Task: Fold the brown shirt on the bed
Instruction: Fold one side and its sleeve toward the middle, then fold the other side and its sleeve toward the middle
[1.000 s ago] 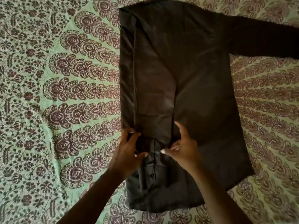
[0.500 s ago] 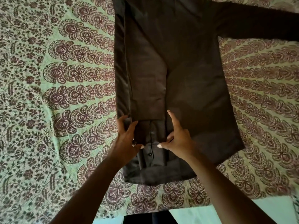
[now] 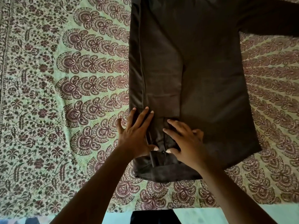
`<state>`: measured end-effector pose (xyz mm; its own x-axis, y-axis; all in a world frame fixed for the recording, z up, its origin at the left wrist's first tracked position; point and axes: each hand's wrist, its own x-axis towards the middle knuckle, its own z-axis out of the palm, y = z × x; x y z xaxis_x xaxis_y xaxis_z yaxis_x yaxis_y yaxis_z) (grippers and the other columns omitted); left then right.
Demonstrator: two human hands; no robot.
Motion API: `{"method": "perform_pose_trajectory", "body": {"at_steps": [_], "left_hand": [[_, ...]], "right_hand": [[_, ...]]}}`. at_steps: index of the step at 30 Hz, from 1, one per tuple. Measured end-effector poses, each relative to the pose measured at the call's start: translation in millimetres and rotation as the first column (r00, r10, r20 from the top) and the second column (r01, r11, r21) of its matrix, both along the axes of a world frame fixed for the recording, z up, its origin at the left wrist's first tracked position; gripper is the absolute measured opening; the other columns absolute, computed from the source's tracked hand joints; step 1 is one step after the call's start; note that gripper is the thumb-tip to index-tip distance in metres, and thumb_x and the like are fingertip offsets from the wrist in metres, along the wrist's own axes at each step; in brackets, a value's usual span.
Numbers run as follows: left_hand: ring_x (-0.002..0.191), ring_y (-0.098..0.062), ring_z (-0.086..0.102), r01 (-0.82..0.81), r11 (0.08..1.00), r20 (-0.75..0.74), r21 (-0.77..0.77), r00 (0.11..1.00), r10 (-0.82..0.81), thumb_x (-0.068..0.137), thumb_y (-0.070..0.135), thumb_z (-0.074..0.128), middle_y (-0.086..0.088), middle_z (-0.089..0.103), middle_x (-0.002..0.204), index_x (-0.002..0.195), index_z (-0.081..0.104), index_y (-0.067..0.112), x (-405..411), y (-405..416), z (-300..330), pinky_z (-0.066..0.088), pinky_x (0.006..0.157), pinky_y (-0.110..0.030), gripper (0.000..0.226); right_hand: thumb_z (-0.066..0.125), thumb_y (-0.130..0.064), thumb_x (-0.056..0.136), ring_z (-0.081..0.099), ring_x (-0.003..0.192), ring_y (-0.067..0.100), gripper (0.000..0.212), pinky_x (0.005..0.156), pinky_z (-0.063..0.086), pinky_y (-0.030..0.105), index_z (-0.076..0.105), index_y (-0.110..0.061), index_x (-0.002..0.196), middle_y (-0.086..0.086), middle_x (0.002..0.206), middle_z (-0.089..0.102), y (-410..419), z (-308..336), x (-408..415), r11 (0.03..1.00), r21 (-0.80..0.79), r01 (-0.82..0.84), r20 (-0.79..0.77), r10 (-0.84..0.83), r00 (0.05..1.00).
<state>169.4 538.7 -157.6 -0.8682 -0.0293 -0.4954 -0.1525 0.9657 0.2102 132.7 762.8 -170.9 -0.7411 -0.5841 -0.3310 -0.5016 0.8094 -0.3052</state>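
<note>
Nearest edge: strip of pale turquoise floor (image 3: pixel 186 214) below bed edge.

Green cotton bedspread printed with maroon paisley and floral motifs (image 3: pixel 48 110) covering bed, spread flat.

Left hand (image 3: pixel 135 135): released, fingers straight and splayed, pressing flat on left folded edge of dark brown long-sleeved shirt (image 3: pixel 210 94); little finger reaching out over bedspread. Nothing grasped.

Right hand (image 3: pixel 186 143): released, fingers extended, lying flat on folded sleeve cuff near hem. Thumbs of both hands pointing toward each other, close to small dark button (image 3: pixel 163 152) on cuff.

Shirt lying flat mid-bed, hem toward viewer, left side folded inward with its sleeve laid lengthwise down the body.

Farther: other sleeve (image 3: pixel 271 18) stretched out to the right, unfolded, running off frame. Collar end out of view at top.
</note>
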Motion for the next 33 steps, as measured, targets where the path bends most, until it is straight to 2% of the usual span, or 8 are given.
{"method": "perform_pose_trajectory", "body": {"at_steps": [4,7,11,15,19,23,28,33], "left_hand": [[0.155,-0.025,-0.021,0.014,0.998,0.087,0.054,0.996,-0.019,0.065,0.078,0.072,0.019,-0.022,0.167,0.159,-0.013,0.043,-8.3,-0.3,12.5,0.002,0.119,-0.070,0.131],[0.157,-0.026,-0.012,-0.047,0.989,0.081,0.143,0.996,0.035,0.084,0.059,0.069,0.010,-0.002,0.171,0.162,0.007,0.036,-25.2,4.2,32.7,0.004,0.121,-0.067,0.102],[0.155,-0.036,0.016,-0.099,0.965,-0.100,0.242,0.987,0.126,0.090,0.029,0.067,-0.004,0.017,0.169,0.155,0.031,0.022,-64.2,18.2,59.3,0.026,0.120,-0.058,0.074],[0.144,-0.031,0.041,0.002,0.960,-0.229,0.280,0.971,0.065,0.091,0.026,0.065,-0.005,0.032,0.163,0.153,0.036,0.014,-130.1,48.3,61.2,0.040,0.112,-0.051,0.070],[0.148,-0.023,0.034,0.048,0.960,-0.281,0.276,0.959,0.033,0.093,0.029,0.065,-0.001,0.036,0.162,0.155,0.034,0.019,-198.5,100.0,48.5,0.031,0.117,-0.044,0.070],[0.147,-0.024,0.037,0.098,0.957,-0.298,0.272,0.954,-0.013,0.093,0.029,0.065,-0.002,0.039,0.160,0.154,0.035,0.019,-261.4,165.5,40.4,0.033,0.116,-0.043,0.068],[0.146,-0.032,0.038,0.153,0.950,-0.262,0.271,0.962,-0.080,0.094,0.030,0.064,-0.009,0.035,0.161,0.156,0.032,0.017,-338.9,263.3,29.2,0.038,0.115,-0.053,0.071],[0.157,-0.029,0.012,0.179,0.950,-0.250,0.254,0.961,-0.115,0.095,0.037,0.065,-0.006,0.011,0.171,0.161,0.020,0.019,-426.7,368.6,12.9,0.018,0.126,-0.052,0.082]], "right_hand": [[0.078,-0.051,0.078,0.037,0.144,0.017,0.057,0.091,0.042,0.051,0.063,-0.033,0.130,-0.004,0.157,0.044,3.9,10.5,-0.4,0.993,-0.107,0.042,-0.022,-0.044,0.999],[0.066,-0.049,0.088,0.049,0.136,0.019,0.046,0.097,0.049,0.049,0.067,-0.028,0.128,-0.005,0.145,0.056,0.4,28.9,-17.8,0.946,-0.229,0.227,0.067,-0.218,0.974],[0.075,-0.027,0.091,0.064,0.116,0.016,0.028,0.099,0.052,0.031,0.074,-0.017,0.117,-0.002,0.123,0.069,0.4,50.3,-63.7,0.755,-0.444,0.482,0.156,-0.465,0.871],[0.075,-0.019,0.092,0.065,0.108,0.005,0.027,0.086,0.058,0.030,0.072,-0.017,0.118,-0.008,0.117,0.069,19.8,54.4,-115.5,0.536,-0.556,0.635,0.250,-0.622,0.743],[0.075,-0.017,0.091,0.068,0.100,0.003,0.021,0.073,0.061,0.028,0.074,-0.019,0.112,-0.009,0.108,0.073,63.2,35.9,-164.3,0.418,-0.601,0.681,0.289,-0.680,0.673],[0.074,-0.016,0.093,0.068,0.100,-0.001,0.016,0.073,0.057,0.019,0.073,-0.020,0.108,-0.012,0.103,0.074,127.7,29.8,-209.9,0.306,-0.601,0.739,0.372,-0.711,0.597],[0.073,-0.016,0.092,0.071,0.101,0.003,0.020,0.078,0.062,0.032,0.072,-0.021,0.112,-0.011,0.108,0.075,234.0,28.7,-273.1,0.181,-0.588,0.789,0.441,-0.745,0.500],[0.074,-0.011,0.091,0.072,0.097,0.009,0.017,0.074,0.054,0.011,0.072,-0.014,0.107,-0.002,0.103,0.075,336.4,27.7,-349.1,-0.034,-0.565,0.825,0.478,-0.828,0.293]]}}
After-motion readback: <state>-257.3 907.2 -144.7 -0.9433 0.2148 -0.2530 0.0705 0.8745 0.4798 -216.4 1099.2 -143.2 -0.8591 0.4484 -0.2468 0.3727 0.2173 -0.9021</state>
